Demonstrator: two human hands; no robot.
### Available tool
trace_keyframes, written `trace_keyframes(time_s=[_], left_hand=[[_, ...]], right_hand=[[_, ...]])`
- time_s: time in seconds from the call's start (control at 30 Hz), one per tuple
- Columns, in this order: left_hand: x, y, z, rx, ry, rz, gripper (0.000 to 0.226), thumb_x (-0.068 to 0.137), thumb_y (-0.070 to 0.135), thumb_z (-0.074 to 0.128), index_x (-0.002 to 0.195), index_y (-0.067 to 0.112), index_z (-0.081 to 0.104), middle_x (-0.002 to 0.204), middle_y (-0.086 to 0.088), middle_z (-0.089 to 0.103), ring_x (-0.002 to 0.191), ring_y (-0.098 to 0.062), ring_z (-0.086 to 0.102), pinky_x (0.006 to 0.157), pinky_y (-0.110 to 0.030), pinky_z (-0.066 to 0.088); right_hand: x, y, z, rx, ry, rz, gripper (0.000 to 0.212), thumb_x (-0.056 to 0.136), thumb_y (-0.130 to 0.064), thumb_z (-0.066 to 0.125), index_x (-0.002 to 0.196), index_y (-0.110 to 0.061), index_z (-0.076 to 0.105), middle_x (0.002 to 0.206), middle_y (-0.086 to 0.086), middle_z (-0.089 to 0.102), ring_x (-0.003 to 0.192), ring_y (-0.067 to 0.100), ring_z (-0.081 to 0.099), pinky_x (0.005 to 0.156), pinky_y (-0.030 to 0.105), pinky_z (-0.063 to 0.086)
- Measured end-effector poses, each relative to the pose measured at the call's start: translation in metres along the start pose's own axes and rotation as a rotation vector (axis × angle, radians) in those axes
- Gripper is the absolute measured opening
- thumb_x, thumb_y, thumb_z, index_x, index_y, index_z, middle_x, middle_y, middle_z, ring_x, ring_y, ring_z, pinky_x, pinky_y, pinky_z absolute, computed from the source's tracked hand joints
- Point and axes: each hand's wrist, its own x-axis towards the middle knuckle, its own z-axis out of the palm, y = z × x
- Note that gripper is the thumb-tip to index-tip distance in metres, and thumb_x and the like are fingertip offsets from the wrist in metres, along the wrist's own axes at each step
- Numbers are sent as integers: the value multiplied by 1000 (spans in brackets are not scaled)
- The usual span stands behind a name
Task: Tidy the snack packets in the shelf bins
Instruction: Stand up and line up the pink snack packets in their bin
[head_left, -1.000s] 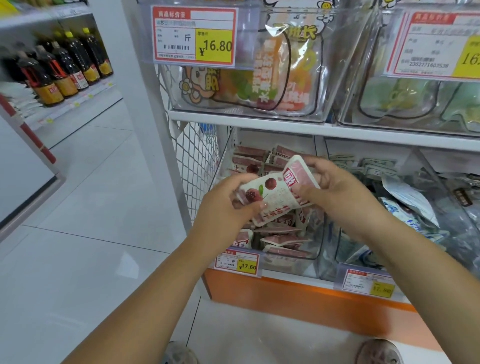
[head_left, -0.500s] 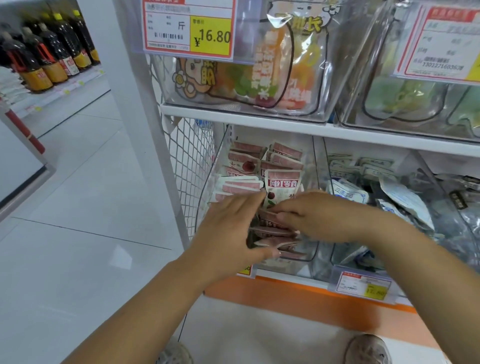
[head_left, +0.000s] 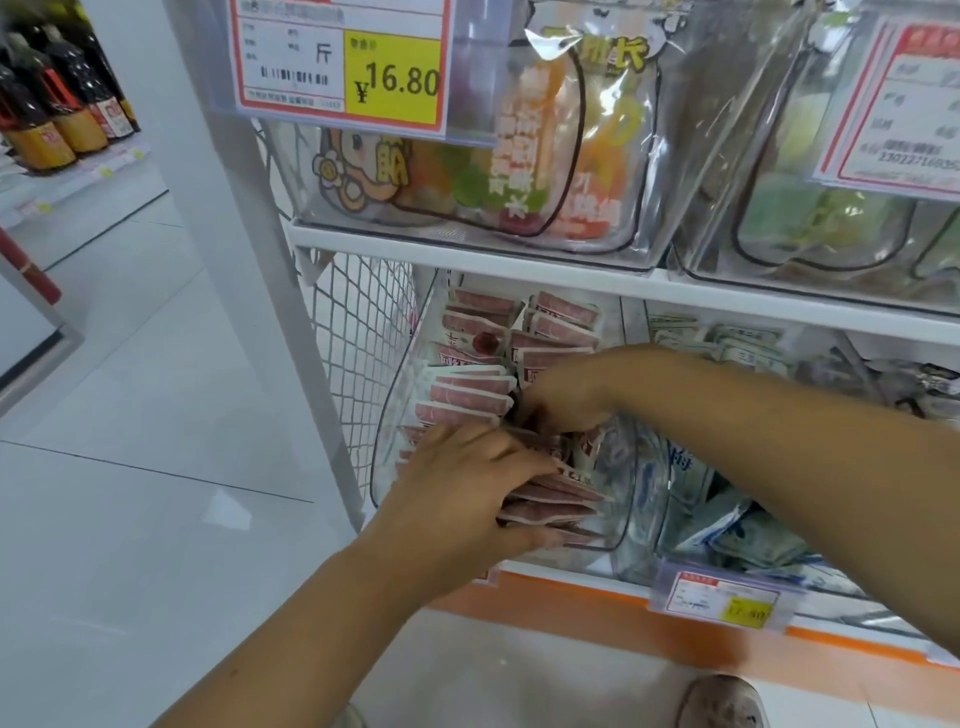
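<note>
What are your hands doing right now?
Left hand: holds packets.
Right hand: curled among the packets, grip cannot be told.

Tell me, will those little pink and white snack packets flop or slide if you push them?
Probably floppy: the small pink-and-white snack packets are thin, flat pouches that lean on each other in the clear plastic bin. Likely light, as the left hand holds several together. Their smooth film may let them slide apart.

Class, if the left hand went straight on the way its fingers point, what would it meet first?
The red snack packets in the clear bin; the left hand grips a stack. Beyond, probably the bin's right wall, depth unclear.
</note>
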Motion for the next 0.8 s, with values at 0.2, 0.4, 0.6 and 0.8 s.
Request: trace_keyframes(time_s=[0.2,0.4,0.6,0.8], left_hand=[[-2,-7,6,-34,55,24,57,69,68,50,116,37,63,104,17,64,103,-5,49,86,-27,33],[-6,-13,8,-71,18,13,57,71,65,52,120,38,60,110,16,63,112,-5,47,91,-24,27],[-9,-11,10,-77,32,5,57,72,66,49,120,37,61,112,14,63,114,-4,45,92,-26,27],[-13,-14,10,-85,51,32,56,76,62,49,122,33,61,116,12,65,120,-8,45,96,-30,32]], right_hand=[[12,-10,5,-251,-100,85,30,96,-13,48,124,-12,58,111,4,62,75,18,55,45,20,39],[3,-9,3,-95,80,42,33,94,-34,55,122,-18,62,115,4,63,90,20,52,70,27,40],[11,-14,8,-107,232,202,17,93,-30,54,91,-16,61,96,5,64,75,21,54,57,27,44],[8,-10,-1,-61,183,167,29,86,-43,64,104,-21,66,90,-4,58,82,19,54,65,27,44]])
